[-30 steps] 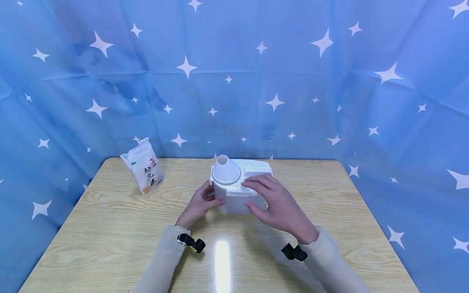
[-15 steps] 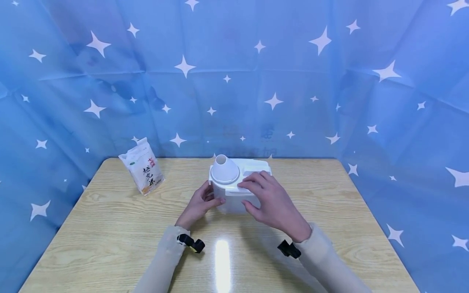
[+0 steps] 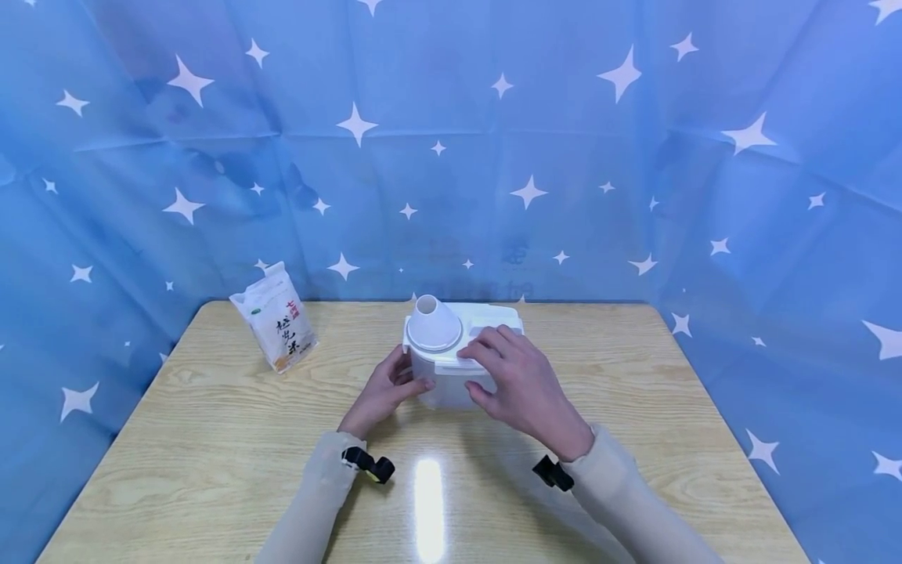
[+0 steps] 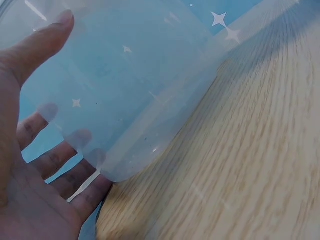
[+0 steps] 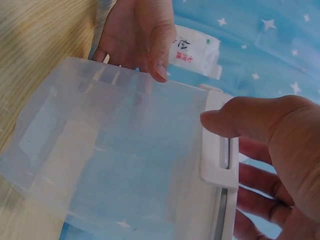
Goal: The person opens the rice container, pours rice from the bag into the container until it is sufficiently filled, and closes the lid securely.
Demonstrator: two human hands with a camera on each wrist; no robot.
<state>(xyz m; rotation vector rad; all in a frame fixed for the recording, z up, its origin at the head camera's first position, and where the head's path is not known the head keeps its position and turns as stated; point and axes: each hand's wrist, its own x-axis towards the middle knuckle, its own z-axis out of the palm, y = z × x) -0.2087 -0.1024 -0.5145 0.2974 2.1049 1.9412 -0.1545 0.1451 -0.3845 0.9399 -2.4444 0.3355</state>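
A translucent plastic storage container (image 3: 445, 392) stands on the table under a white lid (image 3: 496, 313). On the lid's left part sits a white cone-shaped piece (image 3: 433, 325) with a round opening at its top. My left hand (image 3: 380, 393) grips the container's left end, its thumb on the front wall and its fingers round the side. My right hand (image 3: 524, 384) is at the lid's front edge. In the right wrist view its thumb lies on a white latch (image 5: 212, 155), and its fingers bend over the lid's top side.
A white printed rice bag (image 3: 278, 321) stands at the back left of the wooden table (image 3: 211, 462). Close behind the table's far edge hangs a blue star-patterned cloth (image 3: 451, 157).
My right hand has shifted slightly left over the lid, and its thumb has come in to the front latch. The left hand and the container have stayed in place.
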